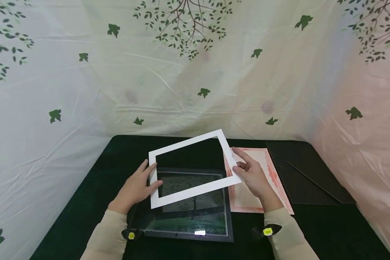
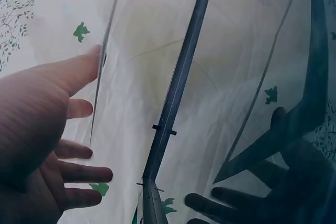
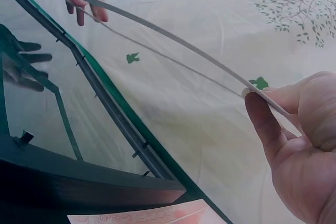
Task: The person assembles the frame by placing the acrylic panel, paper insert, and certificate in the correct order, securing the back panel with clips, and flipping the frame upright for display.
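Note:
A white rectangular mat board point(image 1: 195, 190) with a cut-out middle hangs tilted above the dark picture frame point(image 1: 230, 216). My right hand point(image 1: 255, 177) pinches its right side between thumb and fingers. In the right wrist view, the mat point(image 3: 173, 38) appears nearly edge-on and slightly bowed. My left hand point(image 1: 134, 187) touches the mat's left side, fingers spread and fairly straight. In the left wrist view, the thumb of the left hand point(image 2: 37, 108) meets the mat's thin edge. Below, glass in the frame covers a picture of a tree and grass, reflecting the mat.
A cream sheet with a pink border point(image 1: 247, 200) lies right of the frame, partly behind the right hand. Farther right is a black backing board point(image 1: 308, 180) with a thin strut on it. A dark green cloth point(image 1: 84, 213) covers the table; a patterned curtain point(image 1: 182, 79) surrounds it.

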The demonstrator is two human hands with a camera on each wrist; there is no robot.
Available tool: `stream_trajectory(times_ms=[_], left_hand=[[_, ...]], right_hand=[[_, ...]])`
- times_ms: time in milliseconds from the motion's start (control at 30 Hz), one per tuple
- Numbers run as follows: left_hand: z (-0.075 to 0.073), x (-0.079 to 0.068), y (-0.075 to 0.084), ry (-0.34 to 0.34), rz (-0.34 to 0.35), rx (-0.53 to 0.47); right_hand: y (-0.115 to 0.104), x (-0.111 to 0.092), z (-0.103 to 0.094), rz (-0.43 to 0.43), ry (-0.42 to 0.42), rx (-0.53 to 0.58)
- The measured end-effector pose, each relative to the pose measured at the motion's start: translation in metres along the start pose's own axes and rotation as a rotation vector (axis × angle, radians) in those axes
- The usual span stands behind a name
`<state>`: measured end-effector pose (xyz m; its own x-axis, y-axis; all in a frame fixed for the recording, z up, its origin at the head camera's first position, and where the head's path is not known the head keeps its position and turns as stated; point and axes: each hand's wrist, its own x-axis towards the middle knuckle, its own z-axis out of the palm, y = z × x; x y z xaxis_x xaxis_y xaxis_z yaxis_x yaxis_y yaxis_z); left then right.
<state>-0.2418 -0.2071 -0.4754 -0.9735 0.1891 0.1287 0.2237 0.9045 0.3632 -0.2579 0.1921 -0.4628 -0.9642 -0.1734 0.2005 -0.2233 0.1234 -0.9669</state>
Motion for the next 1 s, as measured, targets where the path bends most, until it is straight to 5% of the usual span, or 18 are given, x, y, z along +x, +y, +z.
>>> stream_trajectory(times_ms=[267, 600, 1000], left_hand=[[-0.001, 0.001, 0.007, -0.007, 0.023, 0.03], [-0.009, -0.006, 0.009, 0.009, 0.084, 0.12], [-0.006, -0.014, 0.0, -0.043, 0.126, 0.227]], right_hand=[[0.001, -0.001, -0.001, -0.04, -0.045, 0.022], [0.004, -0.002, 0.006, 0.097, -0.148, 0.117], [0.017, -0.002, 0.011, 0.182, -0.209, -0.06]])
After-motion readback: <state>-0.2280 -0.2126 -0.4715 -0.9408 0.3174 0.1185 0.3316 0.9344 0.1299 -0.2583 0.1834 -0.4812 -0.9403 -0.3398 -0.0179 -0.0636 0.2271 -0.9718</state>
